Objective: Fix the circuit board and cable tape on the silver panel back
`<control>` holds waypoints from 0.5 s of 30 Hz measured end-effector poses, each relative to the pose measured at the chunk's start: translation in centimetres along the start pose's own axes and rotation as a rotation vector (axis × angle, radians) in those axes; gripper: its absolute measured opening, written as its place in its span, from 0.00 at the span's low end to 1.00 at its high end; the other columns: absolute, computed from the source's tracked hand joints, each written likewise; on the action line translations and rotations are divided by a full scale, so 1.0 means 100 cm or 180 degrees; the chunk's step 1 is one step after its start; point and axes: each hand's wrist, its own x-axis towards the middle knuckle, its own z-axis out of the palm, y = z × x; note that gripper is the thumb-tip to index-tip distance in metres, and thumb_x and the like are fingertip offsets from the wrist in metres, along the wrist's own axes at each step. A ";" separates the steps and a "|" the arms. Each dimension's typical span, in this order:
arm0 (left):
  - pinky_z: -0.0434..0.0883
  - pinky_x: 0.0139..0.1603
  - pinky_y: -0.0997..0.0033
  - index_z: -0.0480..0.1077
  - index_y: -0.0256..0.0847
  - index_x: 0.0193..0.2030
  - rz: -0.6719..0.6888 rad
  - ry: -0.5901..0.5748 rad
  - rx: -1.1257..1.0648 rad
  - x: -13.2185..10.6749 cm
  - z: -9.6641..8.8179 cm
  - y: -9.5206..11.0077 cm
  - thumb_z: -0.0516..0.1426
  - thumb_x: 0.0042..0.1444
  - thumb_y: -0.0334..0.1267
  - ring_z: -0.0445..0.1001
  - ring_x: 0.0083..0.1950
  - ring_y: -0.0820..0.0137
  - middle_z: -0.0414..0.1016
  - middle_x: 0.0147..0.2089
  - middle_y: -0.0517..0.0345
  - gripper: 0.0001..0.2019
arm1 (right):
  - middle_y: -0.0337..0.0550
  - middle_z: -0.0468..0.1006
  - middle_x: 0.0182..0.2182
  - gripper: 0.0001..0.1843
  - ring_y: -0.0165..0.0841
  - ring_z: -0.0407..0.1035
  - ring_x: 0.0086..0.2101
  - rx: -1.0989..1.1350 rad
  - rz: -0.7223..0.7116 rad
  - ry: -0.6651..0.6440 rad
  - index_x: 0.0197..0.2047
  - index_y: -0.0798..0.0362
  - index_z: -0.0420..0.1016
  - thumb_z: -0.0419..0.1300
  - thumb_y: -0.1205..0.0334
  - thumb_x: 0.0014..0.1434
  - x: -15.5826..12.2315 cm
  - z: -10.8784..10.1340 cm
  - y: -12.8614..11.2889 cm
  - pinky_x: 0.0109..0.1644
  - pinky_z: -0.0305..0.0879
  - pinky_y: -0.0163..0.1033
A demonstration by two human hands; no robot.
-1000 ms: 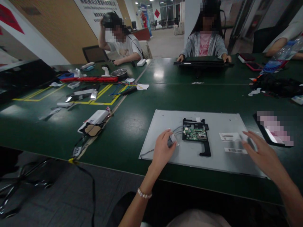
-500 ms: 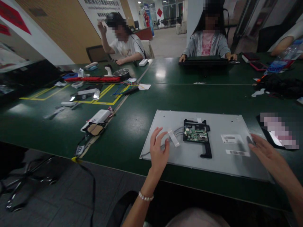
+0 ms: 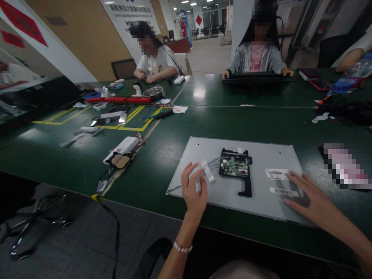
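A flat grey metal panel [image 3: 261, 155] lies near the table's front edge. On it sits a black plastic bracket [image 3: 246, 186] framing a green circuit board [image 3: 235, 167]. Grey cables [image 3: 214, 162] run left from the board past a strip of whitish tape [image 3: 207, 172]. Just left of the tape is my left hand [image 3: 194, 190], its fingers curved and apart, with nothing visible in it. My right hand [image 3: 314, 197] spreads its fingers over the panel's right part, by two white labels [image 3: 276, 174]; whether it touches the surface I cannot tell.
A dark phone [image 3: 345, 166] lies right of the panel. A white battery-like pack [image 3: 123, 151] with a black cable is to the left. Farther off are wires, a red strip [image 3: 119, 100] and a water bottle [image 3: 353, 75]. Two people sit across the table, one holding a dark flat panel [image 3: 257, 78].
My right hand has moved left from the panel's right edge to over the labels, fingers spreading. The panel has shifted slightly left in view. Across the table, a person's raised hand has come down.
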 end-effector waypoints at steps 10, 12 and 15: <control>0.71 0.58 0.49 0.71 0.42 0.44 0.0156 -0.0028 -0.0134 -0.001 0.000 0.001 0.53 0.63 0.28 0.71 0.59 0.60 0.74 0.49 0.51 0.08 | 0.45 0.45 0.72 0.44 0.64 0.38 0.68 -0.1152 -0.0376 -0.0258 0.71 0.38 0.52 0.54 0.33 0.56 -0.001 0.015 -0.021 0.62 0.40 0.79; 0.71 0.58 0.50 0.71 0.42 0.44 0.0161 -0.0054 -0.0135 -0.001 0.000 0.002 0.53 0.63 0.28 0.71 0.59 0.61 0.75 0.48 0.51 0.08 | 0.45 0.45 0.72 0.44 0.64 0.38 0.68 -0.1177 -0.0391 -0.0261 0.71 0.38 0.52 0.54 0.33 0.56 0.002 0.016 -0.026 0.62 0.40 0.79; 0.71 0.59 0.49 0.71 0.42 0.46 0.0169 -0.0079 -0.0137 -0.002 0.001 0.002 0.53 0.63 0.28 0.71 0.58 0.61 0.75 0.48 0.51 0.09 | 0.46 0.46 0.72 0.43 0.64 0.38 0.68 -0.1202 -0.0414 -0.0257 0.71 0.39 0.53 0.54 0.34 0.57 0.007 0.019 -0.035 0.62 0.40 0.78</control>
